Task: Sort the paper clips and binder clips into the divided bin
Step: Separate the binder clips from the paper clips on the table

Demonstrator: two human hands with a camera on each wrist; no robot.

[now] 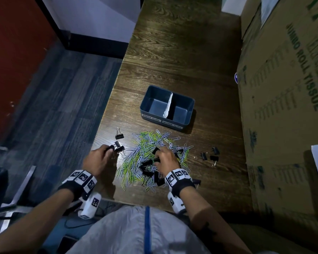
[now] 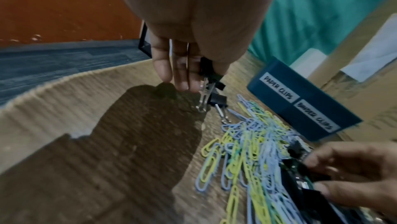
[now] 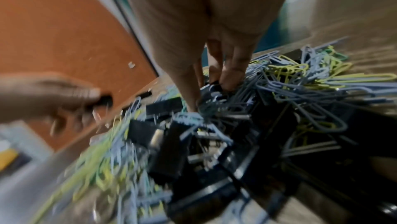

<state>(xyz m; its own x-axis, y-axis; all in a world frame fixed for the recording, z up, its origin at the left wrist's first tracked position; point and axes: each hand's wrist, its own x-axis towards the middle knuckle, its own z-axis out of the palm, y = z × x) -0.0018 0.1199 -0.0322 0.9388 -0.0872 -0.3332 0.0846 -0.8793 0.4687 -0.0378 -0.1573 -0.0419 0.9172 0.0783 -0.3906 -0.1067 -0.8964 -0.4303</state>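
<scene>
A dark blue divided bin (image 1: 180, 125) with a white divider stands on the wooden table; both halves look empty. Its labels read PAPER CLIPS on the left and BINDER CLIPS on the right (image 2: 300, 101). In front of it lies a pile of blue and yellow-green paper clips (image 1: 147, 145) mixed with black binder clips (image 1: 147, 167). My left hand (image 1: 108, 150) pinches a black binder clip (image 2: 209, 73) at the pile's left edge, with another binder clip (image 2: 218, 100) just below it. My right hand (image 1: 159, 156) reaches into the pile, its fingers (image 3: 227, 78) gripping a black binder clip (image 3: 214, 83).
Tall cardboard boxes (image 1: 283, 107) wall off the table's right side. Three loose binder clips (image 1: 209, 155) lie right of the pile and one (image 1: 119, 135) lies to its left. The table's left edge (image 1: 106, 110) runs close to my left hand.
</scene>
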